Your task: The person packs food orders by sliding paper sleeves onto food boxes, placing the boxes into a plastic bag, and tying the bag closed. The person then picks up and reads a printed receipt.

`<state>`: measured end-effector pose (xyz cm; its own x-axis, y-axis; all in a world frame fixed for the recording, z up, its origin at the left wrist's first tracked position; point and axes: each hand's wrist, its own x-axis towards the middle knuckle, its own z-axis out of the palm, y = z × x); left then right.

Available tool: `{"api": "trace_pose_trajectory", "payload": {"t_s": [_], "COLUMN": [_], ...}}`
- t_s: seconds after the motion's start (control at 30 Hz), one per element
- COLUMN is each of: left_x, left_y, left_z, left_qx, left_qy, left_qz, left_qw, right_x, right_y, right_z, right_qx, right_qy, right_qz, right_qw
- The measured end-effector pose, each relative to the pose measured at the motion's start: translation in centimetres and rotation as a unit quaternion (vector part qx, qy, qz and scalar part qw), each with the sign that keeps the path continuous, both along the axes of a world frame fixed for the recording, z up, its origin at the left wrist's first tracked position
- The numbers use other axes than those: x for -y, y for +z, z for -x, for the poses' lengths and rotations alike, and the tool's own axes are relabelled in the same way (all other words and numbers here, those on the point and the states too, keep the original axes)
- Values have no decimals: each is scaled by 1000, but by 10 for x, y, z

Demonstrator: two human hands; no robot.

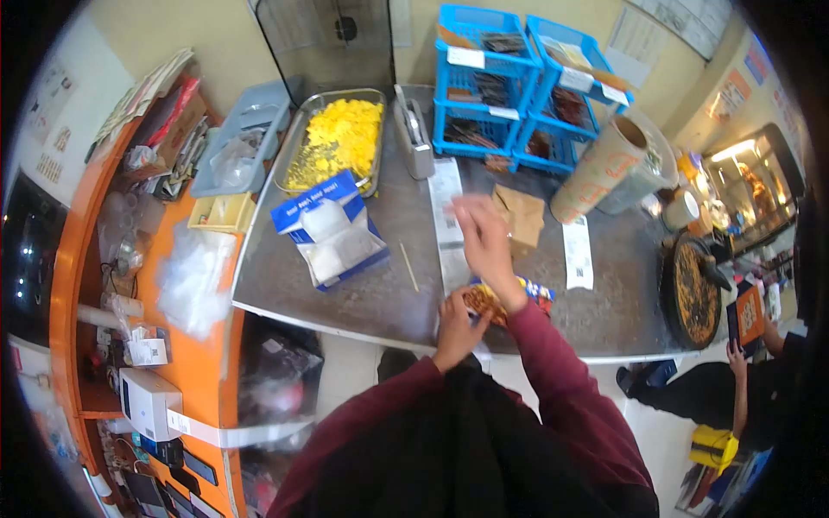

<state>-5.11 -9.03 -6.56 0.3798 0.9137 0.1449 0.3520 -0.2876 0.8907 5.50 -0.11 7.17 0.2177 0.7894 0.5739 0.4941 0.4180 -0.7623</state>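
Note:
At the counter's front edge my left hand is closed on a small food packet with reddish-brown contents and a blue and yellow wrapper. My right hand is raised over the counter, above a long paper receipt, its fingers blurred by motion. Beside it stands a brown paper bag. To the left sits an open blue and white box with white paper in it, and a thin stick lies between box and receipt.
A glass tray of yellow food stands back left. Blue stacked baskets, a paper roll and a second receipt are farther right. A round dark pan is at the right edge, near another person.

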Motion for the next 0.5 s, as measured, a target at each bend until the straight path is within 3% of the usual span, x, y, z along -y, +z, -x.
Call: {"api": "trace_pose_trajectory", "payload": {"t_s": [0.07, 0.2, 0.23, 0.33, 0.5], "left_x": [-1, -9, -11, -20, -26], "left_y": [15, 2, -2, 10, 5], "left_z": [1, 6, 6, 12, 10], "left_qx": [-3, -26, -31, -45, -13], "left_qy": [2, -19, -16, -50, -68], "left_qz": [23, 38, 11, 9, 103], "left_qw": [1000, 999, 999, 998, 992], "right_x": [-105, -248, -266, -283, -276], "right_y": [-22, -100, -107, -100, -94], "right_z": [-5, -36, -44, -58, -51], "right_qx": [66, 93, 106, -29, -47], "right_qy": [-48, -141, -166, -40, -107], "right_qz": [-43, 148, 182, 351, 283], "right_qw": [996, 974, 963, 935, 952]}}
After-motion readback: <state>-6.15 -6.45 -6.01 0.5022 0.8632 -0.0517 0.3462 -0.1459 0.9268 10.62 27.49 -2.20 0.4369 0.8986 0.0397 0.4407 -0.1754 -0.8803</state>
